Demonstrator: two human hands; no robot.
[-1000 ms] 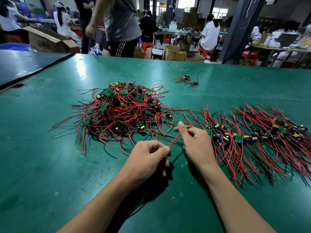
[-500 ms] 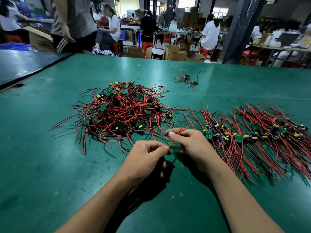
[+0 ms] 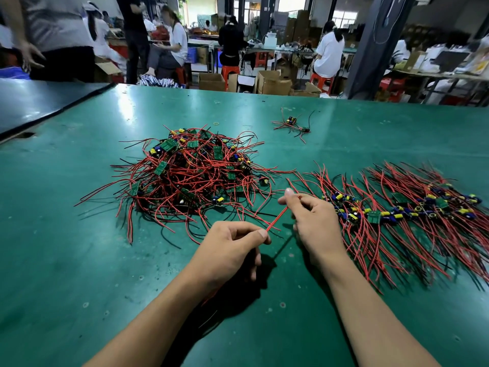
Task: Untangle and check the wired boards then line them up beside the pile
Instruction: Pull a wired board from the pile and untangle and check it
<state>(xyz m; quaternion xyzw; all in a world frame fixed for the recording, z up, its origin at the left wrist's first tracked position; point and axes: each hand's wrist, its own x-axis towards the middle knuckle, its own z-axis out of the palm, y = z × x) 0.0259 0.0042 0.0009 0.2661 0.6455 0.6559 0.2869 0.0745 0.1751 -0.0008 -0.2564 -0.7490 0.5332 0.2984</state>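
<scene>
A tangled pile of small green boards with red and black wires (image 3: 195,176) lies on the green table (image 3: 66,247) ahead of me. To its right runs a row of laid-out boards (image 3: 397,210), their wires fanned toward me. A red wire (image 3: 276,219) stretches taut between my hands. My left hand (image 3: 232,247) pinches its near end between thumb and forefinger. My right hand (image 3: 312,221) pinches the far end, just left of the row. The board on this wire is hidden under my left hand.
A single wired board (image 3: 291,123) lies apart at the back of the table. A dark second table (image 3: 39,102) adjoins at the far left. Beyond the far edge are cardboard boxes (image 3: 272,82), stools, a dark pillar and several people.
My right hand has slid away from my left, up and to the right along the red wire, stretching it straight. A person at the back left has walked further left.
</scene>
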